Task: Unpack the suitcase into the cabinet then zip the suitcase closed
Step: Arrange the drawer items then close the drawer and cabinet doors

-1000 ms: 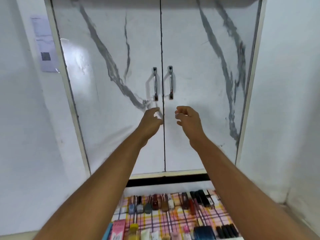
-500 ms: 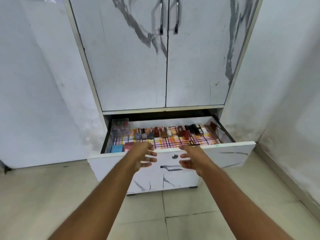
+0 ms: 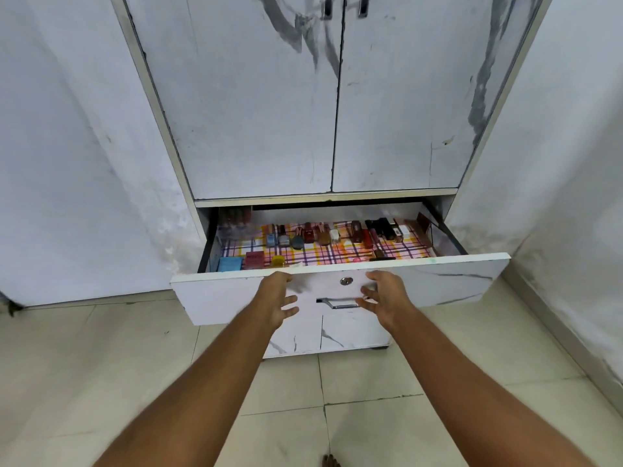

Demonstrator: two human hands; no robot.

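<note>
The white marble-pattern cabinet [image 3: 263, 106] stands against the wall with both upper doors closed. Its drawer [image 3: 448, 281] is pulled out, lined with plaid paper and holding several small cosmetic bottles and boxes [image 3: 323, 235]. My left hand [image 3: 278, 299] hovers in front of the drawer face, left of the metal handle [image 3: 337, 303], fingers spread and empty. My right hand [image 3: 384, 298] is at the handle's right end, fingers relaxed, holding nothing. No suitcase is in view.
Tiled floor [image 3: 371, 416] lies in front of the cabinet. White walls flank it, the right wall [image 3: 556, 163] angling toward me. A lower panel [image 3: 354, 332] sits under the drawer. A toe [image 3: 330, 461] shows at the bottom edge.
My view dropped from the upper door handles to the open drawer. Both hands came down from the doors to the drawer front.
</note>
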